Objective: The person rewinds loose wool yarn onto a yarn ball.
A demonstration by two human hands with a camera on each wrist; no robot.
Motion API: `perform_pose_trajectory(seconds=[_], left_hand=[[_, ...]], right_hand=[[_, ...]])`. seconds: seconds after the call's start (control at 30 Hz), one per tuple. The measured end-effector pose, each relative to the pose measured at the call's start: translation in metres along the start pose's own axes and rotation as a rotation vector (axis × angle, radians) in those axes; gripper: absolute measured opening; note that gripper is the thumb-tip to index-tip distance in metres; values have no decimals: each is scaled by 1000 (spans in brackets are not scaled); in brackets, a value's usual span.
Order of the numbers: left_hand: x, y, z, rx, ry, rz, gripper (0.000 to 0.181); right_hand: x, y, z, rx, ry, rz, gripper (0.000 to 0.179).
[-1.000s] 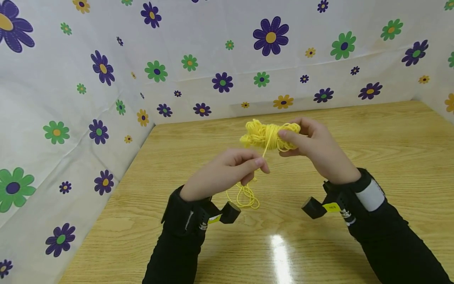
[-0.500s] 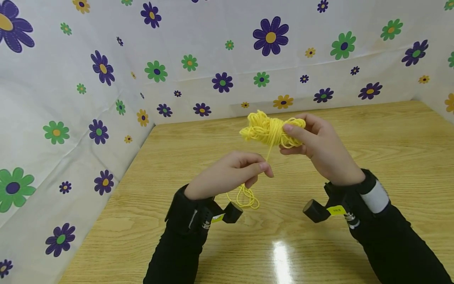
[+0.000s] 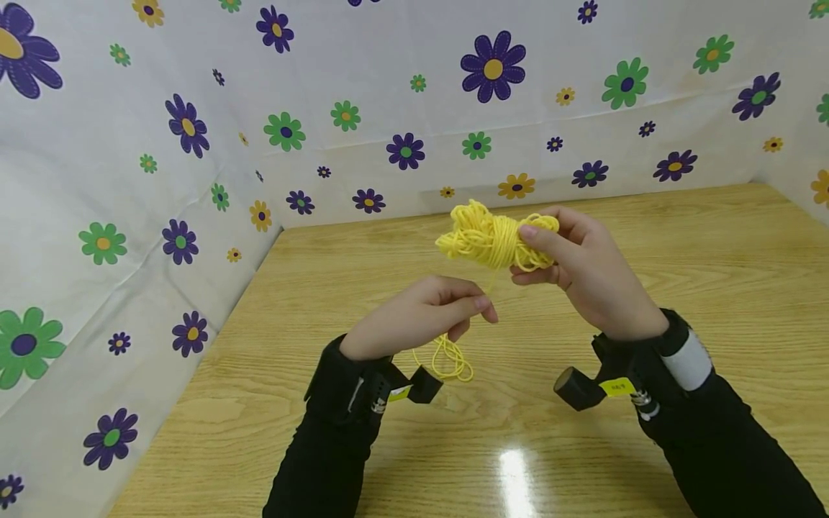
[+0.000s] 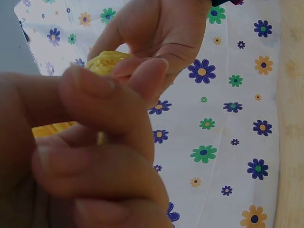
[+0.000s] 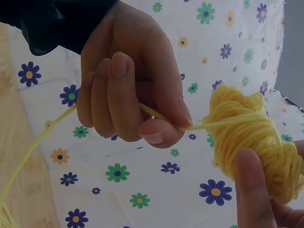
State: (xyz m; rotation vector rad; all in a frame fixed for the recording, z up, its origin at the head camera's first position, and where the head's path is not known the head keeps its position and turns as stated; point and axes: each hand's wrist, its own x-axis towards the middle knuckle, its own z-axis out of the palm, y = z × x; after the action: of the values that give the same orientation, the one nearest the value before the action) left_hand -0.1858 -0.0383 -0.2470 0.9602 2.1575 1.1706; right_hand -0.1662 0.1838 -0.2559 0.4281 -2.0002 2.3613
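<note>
My right hand (image 3: pixel 586 270) grips one end of a bundle of yellow cord (image 3: pixel 488 236), its middle wound round with several turns, held above the table. Below and left of it, my left hand (image 3: pixel 430 313) pinches the strand (image 5: pixel 197 127) between thumb and forefinger. That strand runs taut to the bundle in the right wrist view. From the left hand's other side the cord trails down to loose loops (image 3: pixel 451 360) lying on the tabletop. In the left wrist view, the left hand's fingers hide most of the bundle.
The wooden table (image 3: pixel 259 403) spreads beneath both hands. A white flower-printed cloth (image 3: pixel 363 65) hangs behind it and along the left side. Each wrist carries a black camera mount (image 3: pixel 578 388) that sticks out inward.
The bundle and my right hand have risen slightly and shifted right. My left hand has also moved a little right, still pinching the strand. Over the last half second, both have barely moved.
</note>
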Motion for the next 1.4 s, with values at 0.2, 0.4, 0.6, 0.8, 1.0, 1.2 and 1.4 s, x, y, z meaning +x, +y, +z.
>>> perform_pose_trajectory(seconds=[0.2, 0.4, 0.6, 0.8, 1.0, 1.2, 1.4], left_hand=[[1, -2, -1, -23, 5, -12, 31], [-1, -3, -1, -22, 46, -17, 27], [-2, -3, -3, -55, 102, -48, 24], [-3, -4, -4, -142, 186, -83, 20], [-5, -4, -6, -204, 204, -45, 26], [-6, -2, -7, -247, 205, -25, 25], [-7, -1, -8, -244, 208, -36, 25]], right_hand=[[-1, -1, 0, 10, -23, -15, 11], [-3, -1, 0, 9, -45, -32, 11], [-3, 2, -1, 0, -89, -46, 15], [-3, 3, -3, -39, -171, -48, 17], [-4, 4, -5, -85, -222, -10, 15], [-3, 6, -7, -114, -303, -15, 15], [-4, 4, -7, -187, -369, -7, 15]])
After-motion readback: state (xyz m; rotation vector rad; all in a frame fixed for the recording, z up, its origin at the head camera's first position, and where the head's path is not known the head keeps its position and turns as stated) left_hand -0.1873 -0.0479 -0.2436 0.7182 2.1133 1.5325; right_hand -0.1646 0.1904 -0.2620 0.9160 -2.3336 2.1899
